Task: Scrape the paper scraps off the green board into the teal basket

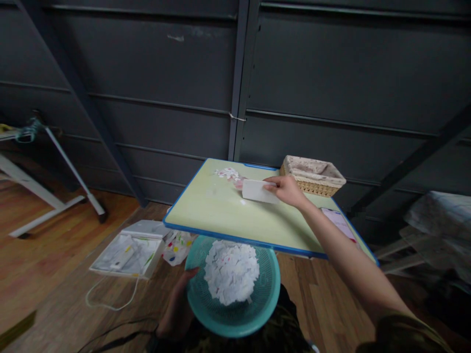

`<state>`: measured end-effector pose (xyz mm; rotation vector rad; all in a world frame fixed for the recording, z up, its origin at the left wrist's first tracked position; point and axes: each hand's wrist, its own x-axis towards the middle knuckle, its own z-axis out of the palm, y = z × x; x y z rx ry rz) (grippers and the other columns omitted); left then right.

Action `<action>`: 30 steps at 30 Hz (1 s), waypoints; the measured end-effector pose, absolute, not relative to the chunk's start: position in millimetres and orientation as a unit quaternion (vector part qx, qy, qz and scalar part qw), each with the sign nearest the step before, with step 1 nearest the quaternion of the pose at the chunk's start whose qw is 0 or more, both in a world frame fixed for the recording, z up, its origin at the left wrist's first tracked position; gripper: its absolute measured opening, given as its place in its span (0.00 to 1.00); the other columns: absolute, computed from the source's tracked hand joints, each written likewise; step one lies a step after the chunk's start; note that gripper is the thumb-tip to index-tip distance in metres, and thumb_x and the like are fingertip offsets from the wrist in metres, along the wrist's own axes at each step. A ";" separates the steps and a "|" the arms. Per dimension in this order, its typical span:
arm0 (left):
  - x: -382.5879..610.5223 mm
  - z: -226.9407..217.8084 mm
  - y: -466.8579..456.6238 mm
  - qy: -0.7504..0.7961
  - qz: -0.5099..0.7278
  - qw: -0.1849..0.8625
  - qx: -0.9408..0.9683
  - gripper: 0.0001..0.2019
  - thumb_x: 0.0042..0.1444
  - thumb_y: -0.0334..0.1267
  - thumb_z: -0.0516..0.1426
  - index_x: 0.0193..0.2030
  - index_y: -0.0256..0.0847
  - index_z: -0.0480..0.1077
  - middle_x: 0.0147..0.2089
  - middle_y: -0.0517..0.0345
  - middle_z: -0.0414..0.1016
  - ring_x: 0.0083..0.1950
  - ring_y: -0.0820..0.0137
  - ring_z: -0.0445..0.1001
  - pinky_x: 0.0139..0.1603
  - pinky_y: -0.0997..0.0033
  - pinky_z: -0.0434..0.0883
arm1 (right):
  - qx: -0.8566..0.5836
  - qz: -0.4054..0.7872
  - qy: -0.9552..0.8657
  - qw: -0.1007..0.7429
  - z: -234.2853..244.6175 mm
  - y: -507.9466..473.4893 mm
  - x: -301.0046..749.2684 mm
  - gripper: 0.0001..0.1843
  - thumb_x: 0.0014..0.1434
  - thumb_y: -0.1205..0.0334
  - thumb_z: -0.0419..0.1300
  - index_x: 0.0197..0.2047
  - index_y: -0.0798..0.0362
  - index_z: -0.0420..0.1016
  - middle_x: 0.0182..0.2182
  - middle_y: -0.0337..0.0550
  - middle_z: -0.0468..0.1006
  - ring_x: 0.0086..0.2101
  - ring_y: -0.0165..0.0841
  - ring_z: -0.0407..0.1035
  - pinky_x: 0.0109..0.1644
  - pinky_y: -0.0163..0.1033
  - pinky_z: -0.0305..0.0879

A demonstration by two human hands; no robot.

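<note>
Above the pale yellow-green tabletop, my right hand [288, 190] pinches a white card [256, 190] by its right end. Small white paper bits [228, 173] lie toward the table's far left corner, and something pinkish shows partly behind the card. My left hand [179, 299] grips the left rim of a teal plastic colander [225, 327], its thumb over the edge. Inside the colander sits a heap of torn white paper scraps [231, 272], just below the table's near edge.
A cloth-lined wicker basket [312, 186] stands at the table's far right, and a printed sheet [340, 224] lies along the right side. An open white box [127, 255] with a cord rests on the wooden floor, left. Dark metal panels [165, 73] rise behind.
</note>
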<state>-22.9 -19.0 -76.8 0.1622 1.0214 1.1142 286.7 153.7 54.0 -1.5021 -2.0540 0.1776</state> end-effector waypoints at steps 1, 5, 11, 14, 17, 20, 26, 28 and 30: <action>-22.9 -78.4 -18.2 0.467 0.506 0.722 0.069 0.13 0.43 0.37 0.67 0.37 0.36 0.80 0.38 0.49 0.86 0.51 0.50 0.79 0.56 0.55 0.72 | -0.563 0.069 -0.770 0.293 52.1 149.8 286.3 0.13 0.58 0.63 0.59 0.42 0.52 0.84 0.38 0.45 0.84 0.36 0.39 0.77 0.40 0.38 0.67; -23.4 -83.1 -16.4 0.468 0.505 0.722 0.065 0.13 0.44 0.37 0.66 0.38 0.37 0.79 0.37 0.49 0.86 0.50 0.50 0.80 0.54 0.55 0.73 | -0.545 0.103 -0.778 0.296 43.9 128.9 282.9 0.14 0.60 0.60 0.57 0.43 0.53 0.83 0.37 0.44 0.84 0.34 0.38 0.76 0.38 0.38 0.67; -23.0 -75.6 -17.8 0.457 0.502 0.731 0.069 0.14 0.50 0.36 0.62 0.44 0.36 0.78 0.34 0.53 0.86 0.47 0.52 0.82 0.52 0.53 0.75 | -0.536 0.140 -0.774 0.307 34.9 75.2 269.7 0.15 0.61 0.56 0.57 0.43 0.49 0.83 0.38 0.43 0.84 0.32 0.38 0.77 0.37 0.39 0.71; -22.9 -70.6 -17.6 0.455 0.504 0.731 0.071 0.13 0.49 0.35 0.62 0.43 0.34 0.78 0.32 0.52 0.86 0.45 0.54 0.82 0.52 0.55 0.75 | -0.512 0.161 -0.786 0.308 34.2 48.7 263.6 0.13 0.62 0.55 0.57 0.43 0.44 0.83 0.40 0.41 0.84 0.34 0.37 0.78 0.38 0.39 0.72; -22.6 -65.7 -17.2 0.449 0.501 0.737 0.072 0.14 0.49 0.34 0.63 0.43 0.34 0.78 0.33 0.51 0.86 0.45 0.54 0.82 0.52 0.56 0.75 | -0.488 0.196 -0.795 0.301 36.4 33.5 261.7 0.13 0.62 0.55 0.57 0.44 0.42 0.83 0.41 0.38 0.84 0.35 0.36 0.78 0.39 0.38 0.73; -22.0 -61.5 -17.8 0.442 0.501 0.741 0.068 0.16 0.49 0.33 0.62 0.46 0.33 0.77 0.37 0.49 0.86 0.47 0.54 0.82 0.53 0.56 0.75 | -0.490 0.208 -0.788 0.310 38.1 33.3 263.1 0.13 0.62 0.54 0.58 0.42 0.43 0.83 0.39 0.38 0.84 0.34 0.35 0.78 0.38 0.37 0.73; -21.6 -59.6 -19.1 0.448 0.502 0.737 0.069 0.14 0.50 0.34 0.62 0.45 0.35 0.78 0.37 0.50 0.86 0.50 0.54 0.81 0.56 0.55 0.73 | -0.543 0.089 -0.753 0.361 43.4 92.7 265.2 0.14 0.60 0.58 0.58 0.44 0.50 0.83 0.40 0.44 0.84 0.35 0.38 0.78 0.40 0.38 0.71; -22.7 -60.7 -19.1 0.457 0.498 0.734 0.068 0.10 0.48 0.35 0.63 0.39 0.35 0.79 0.33 0.51 0.86 0.49 0.53 0.81 0.55 0.55 0.74 | -0.555 0.033 -0.755 0.348 50.2 128.1 264.4 0.15 0.61 0.61 0.56 0.47 0.51 0.82 0.43 0.46 0.83 0.41 0.40 0.77 0.45 0.39 0.70; -25.0 -63.4 -18.9 0.481 0.494 0.722 0.057 0.06 0.46 0.34 0.64 0.31 0.35 0.79 0.28 0.51 0.85 0.46 0.51 0.82 0.53 0.56 0.75 | -0.585 -0.019 -0.749 0.310 58.9 163.7 262.5 0.16 0.60 0.63 0.56 0.48 0.51 0.81 0.44 0.46 0.83 0.44 0.42 0.76 0.48 0.41 0.69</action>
